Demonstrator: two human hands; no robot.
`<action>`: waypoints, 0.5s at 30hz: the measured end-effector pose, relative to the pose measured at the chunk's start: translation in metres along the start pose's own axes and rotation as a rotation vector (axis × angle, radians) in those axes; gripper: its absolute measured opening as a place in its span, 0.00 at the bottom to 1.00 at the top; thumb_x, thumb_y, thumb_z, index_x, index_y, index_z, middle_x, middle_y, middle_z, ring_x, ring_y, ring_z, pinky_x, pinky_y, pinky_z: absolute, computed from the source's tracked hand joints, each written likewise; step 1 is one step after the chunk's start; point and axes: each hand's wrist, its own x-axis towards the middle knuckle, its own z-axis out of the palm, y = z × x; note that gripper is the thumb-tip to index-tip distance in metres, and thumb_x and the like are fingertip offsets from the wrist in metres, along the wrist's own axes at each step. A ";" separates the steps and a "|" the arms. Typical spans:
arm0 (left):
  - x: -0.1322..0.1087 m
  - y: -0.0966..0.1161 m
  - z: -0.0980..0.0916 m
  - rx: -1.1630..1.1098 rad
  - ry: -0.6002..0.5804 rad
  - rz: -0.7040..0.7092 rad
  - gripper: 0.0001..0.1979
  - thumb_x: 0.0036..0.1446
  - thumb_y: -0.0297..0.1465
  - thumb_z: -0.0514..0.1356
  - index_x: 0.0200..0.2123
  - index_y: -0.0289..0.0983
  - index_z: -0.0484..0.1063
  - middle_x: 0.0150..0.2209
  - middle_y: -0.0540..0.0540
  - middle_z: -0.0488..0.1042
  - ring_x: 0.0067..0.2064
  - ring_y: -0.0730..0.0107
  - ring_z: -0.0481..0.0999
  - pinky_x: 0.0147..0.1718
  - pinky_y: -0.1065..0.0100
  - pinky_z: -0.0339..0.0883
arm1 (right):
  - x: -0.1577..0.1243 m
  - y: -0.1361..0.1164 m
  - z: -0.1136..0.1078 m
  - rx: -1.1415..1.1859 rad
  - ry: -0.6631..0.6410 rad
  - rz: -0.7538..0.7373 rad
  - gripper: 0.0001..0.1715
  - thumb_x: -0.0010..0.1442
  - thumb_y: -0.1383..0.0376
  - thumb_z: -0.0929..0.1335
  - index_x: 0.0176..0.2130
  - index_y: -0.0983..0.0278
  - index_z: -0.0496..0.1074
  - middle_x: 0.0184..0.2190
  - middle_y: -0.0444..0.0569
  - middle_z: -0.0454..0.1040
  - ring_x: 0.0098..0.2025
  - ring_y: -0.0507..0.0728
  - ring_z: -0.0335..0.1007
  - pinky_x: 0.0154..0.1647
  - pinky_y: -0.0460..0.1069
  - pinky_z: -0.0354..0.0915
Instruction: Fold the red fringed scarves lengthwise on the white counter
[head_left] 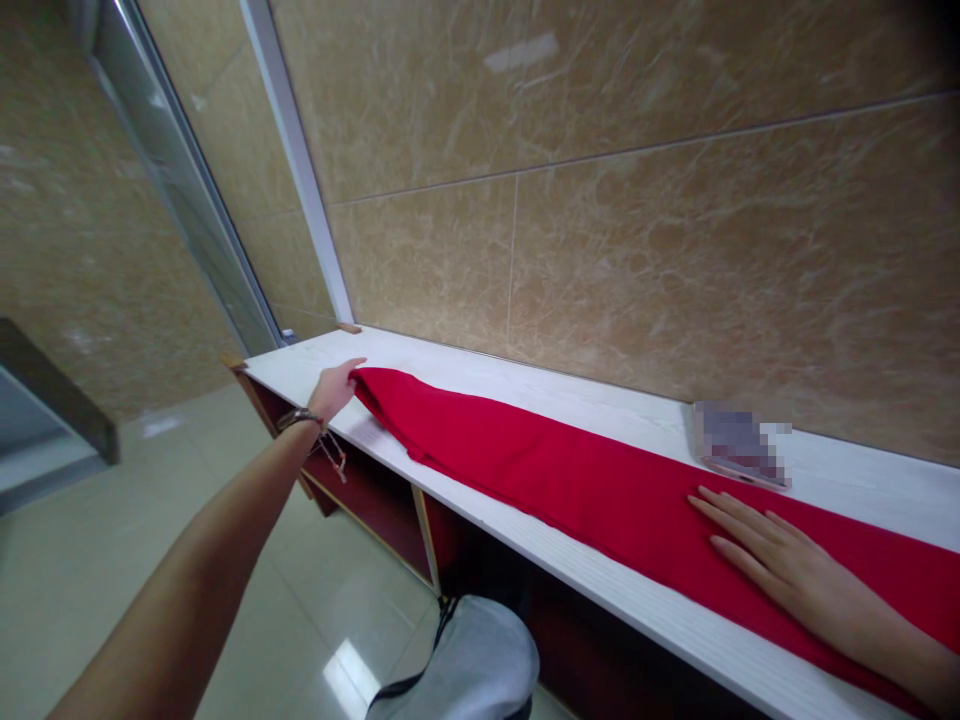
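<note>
A long red cloth (540,455), folded lengthwise into a strip, lies along a white tabletop (465,372). At its far left end, my left hand (335,388) pinches a corner and holds it slightly raised, so the cloth's edge lifts off the surface there. A bracelet with a dangling cord circles the left wrist. My right hand (787,565) rests flat on the cloth toward the right, fingers stretched out. The cloth's right end runs out of view.
Behind the cloth, a pixelated flat object (739,445) lies against the tiled wall (600,240). Shelves (375,510) open under the tabletop. A grey-covered stool or bag (472,660) stands below the front edge. A metal-framed doorway (202,170) is at left.
</note>
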 end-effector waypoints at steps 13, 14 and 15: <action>-0.003 -0.045 0.019 0.048 -0.151 -0.194 0.27 0.43 0.21 0.51 0.50 0.36 0.68 0.36 0.47 0.76 0.33 0.68 0.75 0.34 0.72 0.68 | -0.021 0.043 0.021 0.158 -0.051 -0.017 0.32 0.59 0.51 0.52 0.58 0.55 0.61 0.59 0.47 0.57 0.61 0.61 0.51 0.61 0.58 0.50; -0.004 -0.049 0.019 0.073 -0.149 -0.164 0.29 0.41 0.20 0.51 0.51 0.36 0.67 0.37 0.47 0.76 0.36 0.67 0.75 0.36 0.72 0.67 | -0.022 0.046 0.022 0.169 -0.054 -0.015 0.31 0.59 0.52 0.51 0.58 0.54 0.60 0.60 0.47 0.57 0.61 0.60 0.50 0.61 0.57 0.50; -0.005 -0.052 0.018 0.114 -0.142 -0.131 0.31 0.40 0.20 0.51 0.52 0.36 0.66 0.39 0.46 0.76 0.38 0.66 0.75 0.39 0.72 0.66 | -0.022 0.048 0.022 0.176 -0.052 -0.013 0.31 0.60 0.52 0.51 0.58 0.54 0.60 0.60 0.46 0.57 0.61 0.60 0.50 0.61 0.57 0.50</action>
